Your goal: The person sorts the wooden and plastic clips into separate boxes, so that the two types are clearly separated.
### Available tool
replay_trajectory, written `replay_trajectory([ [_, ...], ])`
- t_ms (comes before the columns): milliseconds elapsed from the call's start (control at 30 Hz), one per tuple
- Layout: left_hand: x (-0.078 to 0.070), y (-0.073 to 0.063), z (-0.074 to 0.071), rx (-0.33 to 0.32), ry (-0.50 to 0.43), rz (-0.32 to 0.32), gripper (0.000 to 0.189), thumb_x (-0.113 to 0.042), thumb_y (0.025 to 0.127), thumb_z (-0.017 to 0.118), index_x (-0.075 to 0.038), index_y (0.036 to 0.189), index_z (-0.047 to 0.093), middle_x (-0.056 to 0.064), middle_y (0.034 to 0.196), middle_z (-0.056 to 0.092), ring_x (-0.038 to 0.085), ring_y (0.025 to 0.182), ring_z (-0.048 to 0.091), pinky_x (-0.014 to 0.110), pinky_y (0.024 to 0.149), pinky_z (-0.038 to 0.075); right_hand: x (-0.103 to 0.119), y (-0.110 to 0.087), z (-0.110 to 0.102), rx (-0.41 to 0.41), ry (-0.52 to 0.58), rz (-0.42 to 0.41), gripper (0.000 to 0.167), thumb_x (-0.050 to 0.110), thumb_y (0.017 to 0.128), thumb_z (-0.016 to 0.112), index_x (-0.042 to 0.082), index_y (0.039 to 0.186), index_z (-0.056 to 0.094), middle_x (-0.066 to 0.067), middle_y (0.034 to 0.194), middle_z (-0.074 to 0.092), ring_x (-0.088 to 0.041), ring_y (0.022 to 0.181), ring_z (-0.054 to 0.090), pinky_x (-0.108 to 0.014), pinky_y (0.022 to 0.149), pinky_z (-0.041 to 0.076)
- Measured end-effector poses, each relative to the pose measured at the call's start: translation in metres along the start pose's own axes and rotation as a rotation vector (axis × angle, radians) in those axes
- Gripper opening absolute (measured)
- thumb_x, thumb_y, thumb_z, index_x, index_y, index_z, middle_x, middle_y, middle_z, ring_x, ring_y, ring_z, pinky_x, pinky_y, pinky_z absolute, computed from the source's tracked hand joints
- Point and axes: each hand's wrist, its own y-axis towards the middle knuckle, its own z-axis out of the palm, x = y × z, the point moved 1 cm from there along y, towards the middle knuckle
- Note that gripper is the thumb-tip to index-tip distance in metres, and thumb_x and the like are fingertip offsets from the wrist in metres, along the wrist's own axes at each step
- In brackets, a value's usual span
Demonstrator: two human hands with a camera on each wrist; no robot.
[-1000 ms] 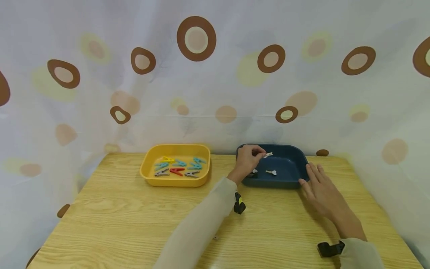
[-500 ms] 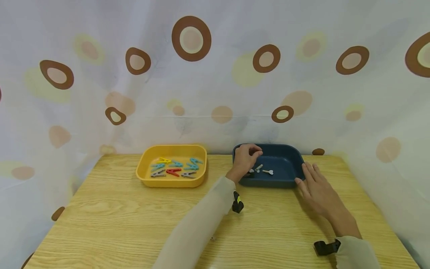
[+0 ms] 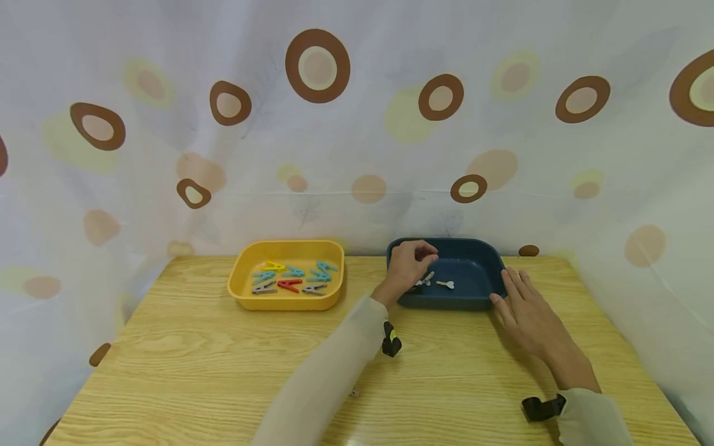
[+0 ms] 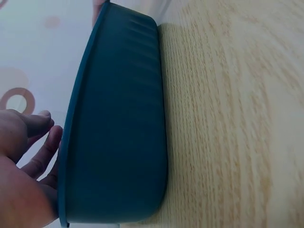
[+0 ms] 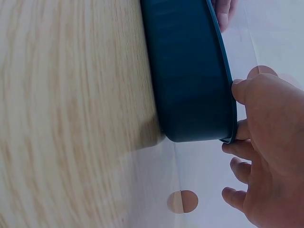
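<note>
My left hand [image 3: 407, 265] hovers over the left part of the dark blue tray [image 3: 471, 302], thumb and fingers bent with nothing between them. Below it, a small clothespin [image 3: 429, 276] lies by white heart-ended ones, partly hidden by the hand. Another heart-ended clothespin [image 3: 446, 285] lies farther right on the tray floor. At the tray's front right corner rests my right hand [image 3: 530, 316], fingers fairly straight along the side. In the right wrist view, the right thumb [image 5: 241, 90] touches the rim. The left wrist view has the left hand [image 4: 28, 161] beyond the rim.
Left of the blue tray stands a yellow tray [image 3: 284, 303] with several plastic clips [image 3: 289, 285] in yellow, blue, red and grey. A small object [image 3: 354, 392] sits on the wooden table [image 3: 184, 371] beside the left sleeve. A patterned cloth [image 3: 357, 124] hangs behind.
One second ago my left fingers pinched a white clothespin over the tray. It now lies on the tray floor, and the fingers have let go. My right hand has stayed at the rim.
</note>
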Motion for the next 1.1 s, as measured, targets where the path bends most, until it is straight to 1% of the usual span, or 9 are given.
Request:
replay_trajectory([
  [233,-0.003,-0.009,-0.009,0.023,-0.035,0.077,0.012,-0.014,0.099,0.071,-0.009,0.107,0.078,0.000,0.097,0.074,0.011,0.083,0.066,0.017,0.071,0.051,-0.004,0.000,-0.001,0.000,0.001,0.000,0.069,0.036,0.114,0.033,-0.013,0.158,0.013,-0.036,0.164,0.011,-0.051,0.153,0.001,-0.060,0.122,0.006],
  [367,-0.004,-0.017,-0.017,0.037,-0.059,0.108,0.013,-0.015,0.099,0.071,-0.009,0.108,0.077,0.001,0.100,0.074,0.008,0.083,0.066,0.018,0.069,0.052,-0.007,0.001,-0.001,0.003,0.003,-0.001,0.069,0.036,0.114,0.033,-0.012,0.159,0.012,-0.035,0.165,0.010,-0.049,0.153,-0.001,-0.060,0.122,0.005],
  [467,-0.003,-0.025,-0.025,0.043,-0.088,0.127,0.013,-0.015,0.100,0.069,-0.009,0.109,0.077,0.002,0.102,0.074,0.007,0.084,0.066,0.019,0.070,0.052,-0.007,0.000,0.000,0.005,0.003,0.002,0.070,0.037,0.114,0.033,-0.012,0.159,0.012,-0.034,0.165,0.010,-0.049,0.153,-0.001,-0.061,0.122,0.006],
  [667,0.001,-0.045,-0.041,0.013,-0.110,0.120,0.013,-0.014,0.100,0.069,-0.009,0.110,0.077,0.001,0.103,0.073,0.009,0.087,0.065,0.021,0.077,0.053,-0.004,-0.002,0.002,0.023,0.020,0.013,0.071,0.038,0.114,0.034,-0.012,0.159,0.012,-0.034,0.165,0.011,-0.049,0.153,-0.001,-0.064,0.120,0.008],
  [767,0.002,-0.052,-0.048,0.011,-0.104,0.132,0.015,-0.015,0.101,0.068,-0.010,0.112,0.076,0.001,0.104,0.073,0.010,0.090,0.065,0.024,0.082,0.054,-0.003,-0.002,0.003,0.024,0.017,0.011,0.071,0.038,0.114,0.033,-0.012,0.159,0.011,-0.034,0.165,0.009,-0.049,0.153,-0.001,-0.063,0.121,0.007],
  [833,0.003,-0.057,-0.053,0.013,-0.092,0.133,0.015,-0.017,0.102,0.068,-0.011,0.113,0.076,0.000,0.105,0.073,0.011,0.091,0.065,0.025,0.081,0.054,-0.002,-0.001,0.002,0.023,0.016,0.009,0.071,0.038,0.114,0.032,-0.012,0.159,0.011,-0.035,0.165,0.009,-0.050,0.153,-0.001,-0.063,0.121,0.007],
  [1000,0.007,-0.070,-0.065,0.008,-0.067,0.112,0.015,-0.020,0.101,0.069,-0.012,0.111,0.077,-0.001,0.105,0.074,0.011,0.091,0.066,0.026,0.079,0.054,-0.002,0.000,0.001,0.026,0.020,0.003,0.070,0.037,0.114,0.032,-0.013,0.159,0.011,-0.035,0.165,0.009,-0.050,0.153,-0.001,-0.063,0.121,0.006],
  [1100,0.011,-0.080,-0.074,-0.001,-0.091,0.111,0.015,-0.018,0.101,0.069,-0.010,0.111,0.077,0.002,0.105,0.075,0.015,0.092,0.068,0.029,0.080,0.056,-0.001,0.001,0.001,0.021,0.018,0.001,0.070,0.037,0.114,0.032,-0.013,0.159,0.011,-0.035,0.165,0.009,-0.050,0.153,-0.001,-0.062,0.121,0.006],
])
